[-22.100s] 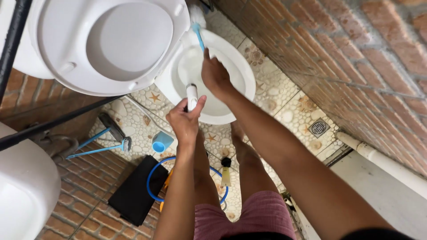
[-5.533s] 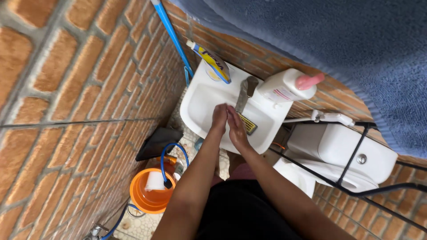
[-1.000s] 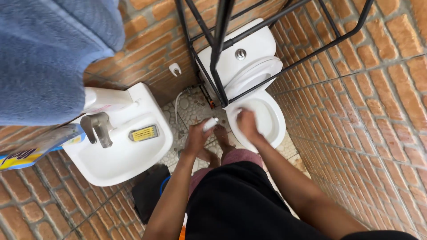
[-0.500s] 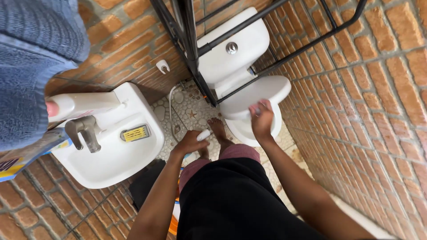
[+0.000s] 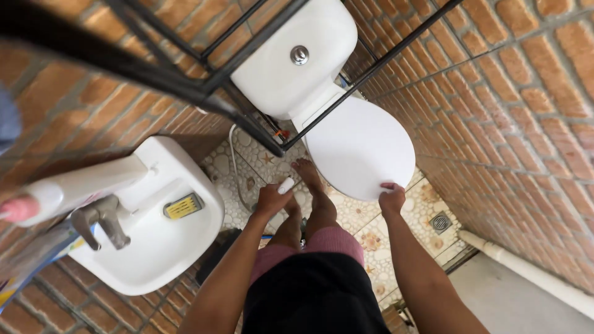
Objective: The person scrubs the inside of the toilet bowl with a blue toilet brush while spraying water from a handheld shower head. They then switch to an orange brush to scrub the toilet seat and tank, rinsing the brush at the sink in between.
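Brick walls enclose one toilet lid (image 5: 361,148), one sink (image 5: 158,238), two hands.

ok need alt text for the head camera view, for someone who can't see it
Seen from above, a person's right hand rests on the front edge of a closed white toilet lid, while the left hand grips a small white sprayer head. A white sink sits to the left, between brick walls, over a pebble-patterned floor.
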